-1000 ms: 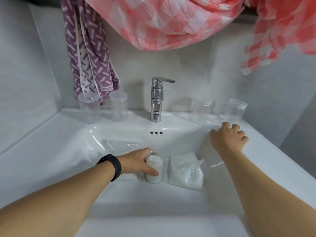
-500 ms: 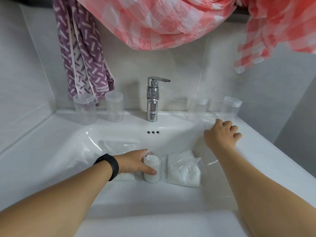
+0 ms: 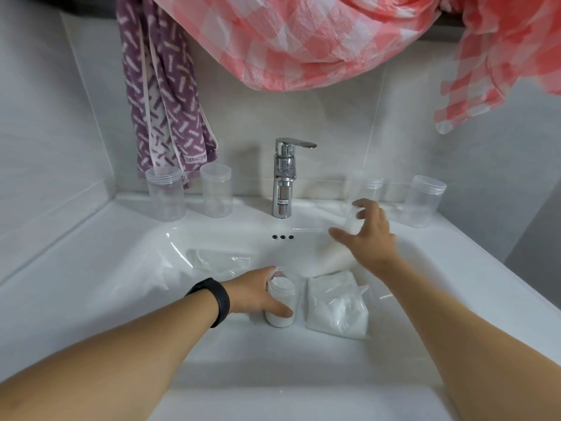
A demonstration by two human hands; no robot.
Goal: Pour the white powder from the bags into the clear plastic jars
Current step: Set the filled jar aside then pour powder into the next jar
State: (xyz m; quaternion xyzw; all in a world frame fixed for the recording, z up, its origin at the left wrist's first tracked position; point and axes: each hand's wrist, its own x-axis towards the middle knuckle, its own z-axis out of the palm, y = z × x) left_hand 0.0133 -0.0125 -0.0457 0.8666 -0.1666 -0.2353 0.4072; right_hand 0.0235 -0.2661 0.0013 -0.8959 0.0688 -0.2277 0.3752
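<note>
Five jars: one filled, four clear and empty on the sink ledge
Filled jar: stands upright in the sink basin, lid off, white powder near the brim; looks weightier than the rest, top-heavy if tipped
Left hand: fingers curled round the filled jar's side wall, thumb low at the front
Right hand: fingers spread, reaching at the empty jar right of the tap; fingertips at its wall, grip not closed as far as I can tell
Empty jar handling: thin rigid plastic, light, smooth; likely skids on the glazed ledge, so wrap mid-body, not the rim
Other empties: two left of the tap, one at far right
Full bag: lies in the basin just right of the filled jar; soft, slumps, slippery film; pinch the top corners, support underneath
Spent bag: flat, looks near empty, behind the left hand
Risk: open filled jar beside moving arms, powder spills easily
</note>
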